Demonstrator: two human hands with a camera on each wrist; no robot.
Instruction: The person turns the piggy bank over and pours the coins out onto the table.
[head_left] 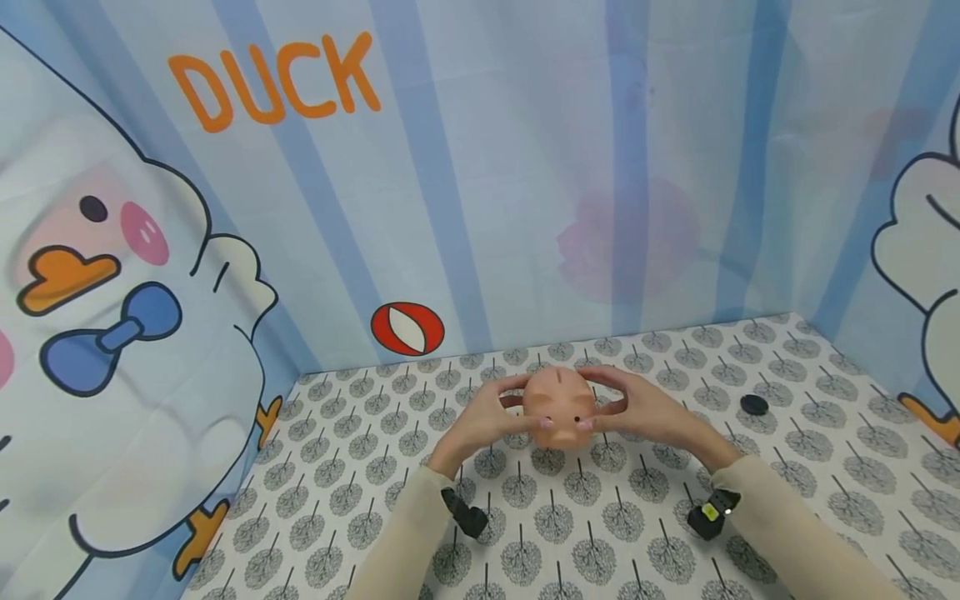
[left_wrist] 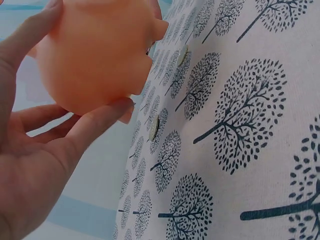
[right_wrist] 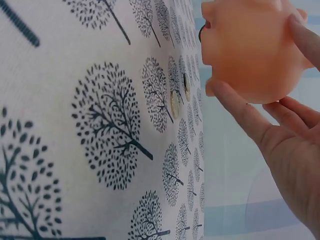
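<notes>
1. Piggy bank (head_left: pixel 561 406) is up off the desk (head_left: pixel 810 467), held between both hands roughly mid-scene, with its snout pointing back toward the person and the coin slot on top.
2. Left hand (head_left: pixel 483 418) cups its left flank: thumb along the underside/front, the other fingers curled over the top and back. In the left wrist view the thumb tip is pressed right under the pig's belly (left_wrist: pixel 95 55).
3. Right hand (head_left: pixel 648 408) mirrors that on the other flank, fingers wrapped round the top and thumb below; the right wrist view shows the same squeeze from that side (right_wrist: pixel 252 50).
4. Key relation: the pig sits squarely between the two palms, its long axis running front to back, away from the person, so neither hand is really nearer. It's an even two-sided clamp.
5. Coins: two of them (right_wrist: pixel 175 102) lie flat on the tree-print cloth just below the pig, not touching it.
6. Off to the right, a small black round cap (head_left: pixel 753 405) lies well apart from the hands.
7. Backdrop is a cartoon duck curtain (head_left: pixel 112 333).
</notes>
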